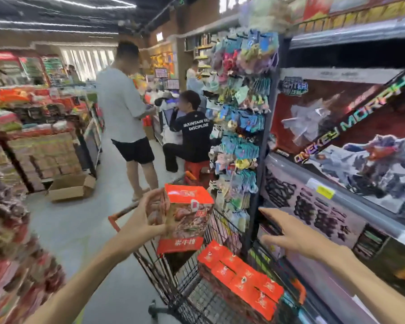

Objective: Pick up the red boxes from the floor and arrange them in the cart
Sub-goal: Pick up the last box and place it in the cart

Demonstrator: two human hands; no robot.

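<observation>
My left hand (147, 216) grips a red box (185, 218) with a food picture on its front, held upright above the black wire cart (164, 274). Inside the cart, along its right side, several red boxes (241, 277) stand packed in rows. My right hand (295, 237) hovers to the right of the held box, over the cart's right edge, fingers spread and holding nothing. The cart has orange corner caps (299, 291) and an orange-tipped handle (115, 220) at its far end.
A tall shelf (337, 183) with large toy boxes runs along the right, a hanging-goods rack (239, 127) beside the cart. Stacked goods fill the left side. An open cardboard box (70, 188) lies on the floor. One person stands and another sits on a red stool in the aisle ahead.
</observation>
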